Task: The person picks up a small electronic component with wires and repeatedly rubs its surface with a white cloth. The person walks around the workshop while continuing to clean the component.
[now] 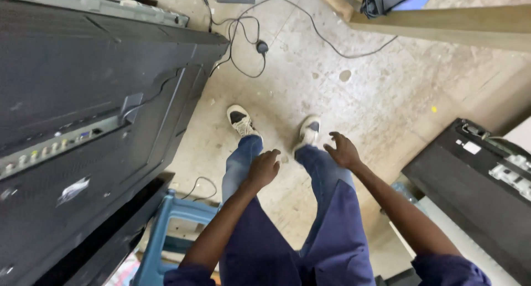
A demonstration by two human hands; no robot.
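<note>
1. The left hand [264, 168] hangs in front of the left thigh with its fingers loosely curled and holds nothing; the right hand [343, 150] is spread wide, fingers apart, also empty. Both are well clear of any object.
2. The thing nearest the hands is the large black flat-panel television back [83, 126], which stands to the person's left with its row of sockets facing out and rests partly over a blue plastic stool [166, 231]. It looks poorly supported: a knock from a knee or elbow could tip it.
3. Thin black cables [243, 43] loop across the dusty concrete floor [387, 98] just ahead of the white-and-grey shoes [240, 121]; a foot could snag them.
4. A second black flat panel [470, 181] lies to the right, near the right leg, and could be kicked.
</note>
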